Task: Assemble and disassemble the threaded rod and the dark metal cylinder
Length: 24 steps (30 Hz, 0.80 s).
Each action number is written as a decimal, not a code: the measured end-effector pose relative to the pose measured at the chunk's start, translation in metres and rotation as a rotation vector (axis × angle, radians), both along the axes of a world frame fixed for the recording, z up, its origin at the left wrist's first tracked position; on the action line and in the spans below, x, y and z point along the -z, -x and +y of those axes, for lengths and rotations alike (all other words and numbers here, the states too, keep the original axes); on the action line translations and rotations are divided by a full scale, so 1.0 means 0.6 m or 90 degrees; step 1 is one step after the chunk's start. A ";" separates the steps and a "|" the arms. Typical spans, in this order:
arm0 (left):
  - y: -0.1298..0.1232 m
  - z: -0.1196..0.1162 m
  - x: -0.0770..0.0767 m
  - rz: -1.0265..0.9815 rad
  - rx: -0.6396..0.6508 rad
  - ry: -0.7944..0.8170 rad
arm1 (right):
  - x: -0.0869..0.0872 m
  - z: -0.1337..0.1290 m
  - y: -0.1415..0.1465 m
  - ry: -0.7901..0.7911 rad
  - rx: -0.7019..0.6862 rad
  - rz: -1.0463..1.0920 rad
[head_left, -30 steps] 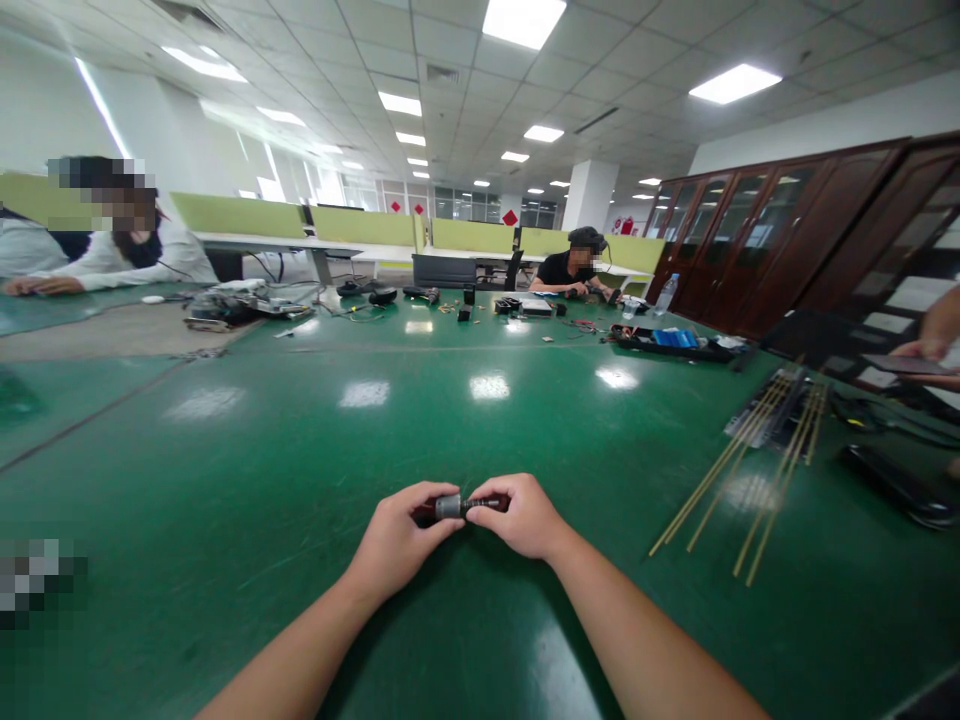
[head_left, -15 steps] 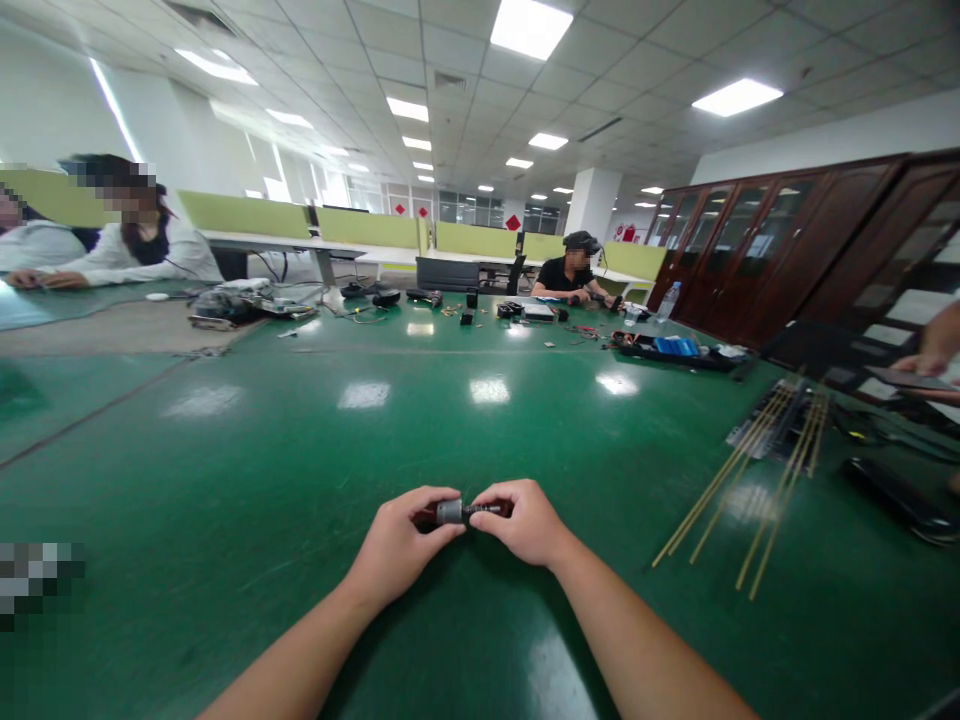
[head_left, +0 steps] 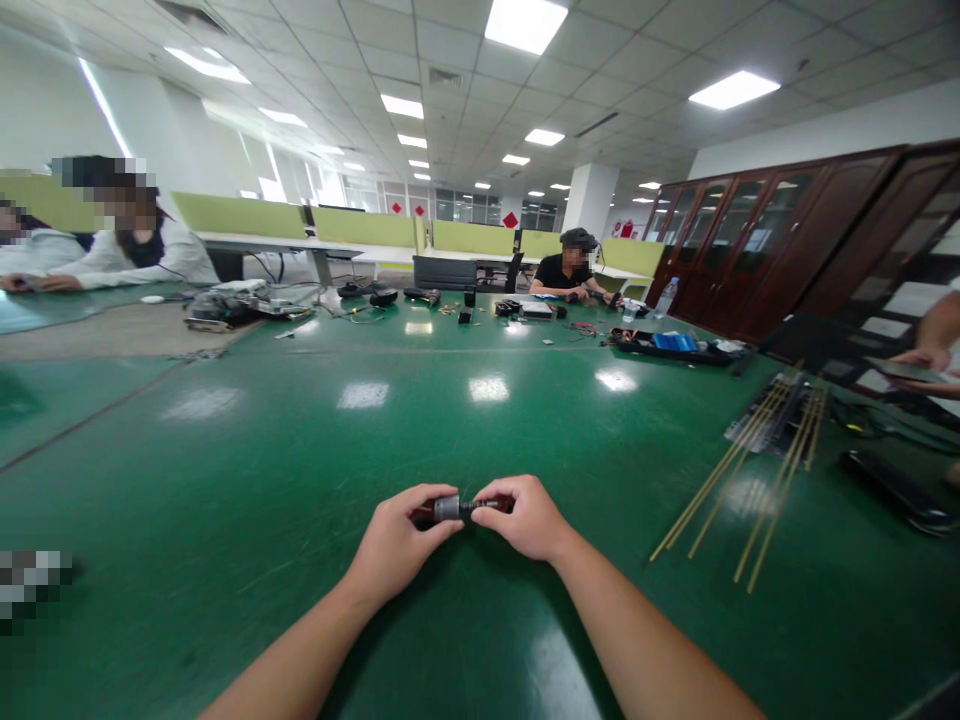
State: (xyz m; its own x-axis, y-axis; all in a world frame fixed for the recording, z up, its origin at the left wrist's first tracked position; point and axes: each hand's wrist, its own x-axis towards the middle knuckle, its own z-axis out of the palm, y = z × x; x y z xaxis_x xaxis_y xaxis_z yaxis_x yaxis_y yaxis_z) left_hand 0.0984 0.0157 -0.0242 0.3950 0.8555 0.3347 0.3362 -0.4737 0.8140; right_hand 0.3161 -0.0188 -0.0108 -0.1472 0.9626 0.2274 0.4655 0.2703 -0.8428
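Observation:
Near the front of the green table, my left hand (head_left: 405, 530) pinches a small silver metal cylinder (head_left: 447, 508) between thumb and fingers. A dark reddish part shows behind the cylinder, inside the hand. My right hand (head_left: 529, 518) is closed on a thin ridged metal rod (head_left: 484, 505) that lies in line with the cylinder. A dark red piece (head_left: 505, 503) shows between the right thumb and fingers. Whether rod and cylinder are one joined piece, I cannot tell. Both hands face each other, fingertips a little apart.
Several thin yellow sticks (head_left: 780, 510) lie at the right, near a black case (head_left: 892, 490). A black tray with blue items (head_left: 675, 343) and a bottle (head_left: 666, 298) stand farther back. Electronic parts (head_left: 232, 303) lie at the far left. Other people sit around the green table (head_left: 300, 450).
The view has shifted slightly. Both hands keep their grip, and the cylinder and rod look nearly unchanged. At the right edge, another person's hands have moved slightly.

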 end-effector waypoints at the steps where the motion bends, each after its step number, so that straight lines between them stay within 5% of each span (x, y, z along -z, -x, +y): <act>1: 0.000 0.000 0.000 0.000 0.000 0.000 | -0.001 0.000 0.000 -0.001 0.001 -0.001; 24: 0.001 0.001 -0.002 -0.013 -0.008 0.038 | -0.002 0.000 -0.007 -0.011 0.012 0.000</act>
State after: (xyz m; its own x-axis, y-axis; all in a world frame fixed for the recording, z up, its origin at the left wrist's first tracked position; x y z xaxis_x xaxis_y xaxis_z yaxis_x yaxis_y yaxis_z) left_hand 0.0978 0.0161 -0.0230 0.3774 0.8791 0.2911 0.3246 -0.4200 0.8475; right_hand 0.3205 -0.0187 -0.0095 -0.1291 0.9613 0.2433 0.4708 0.2753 -0.8382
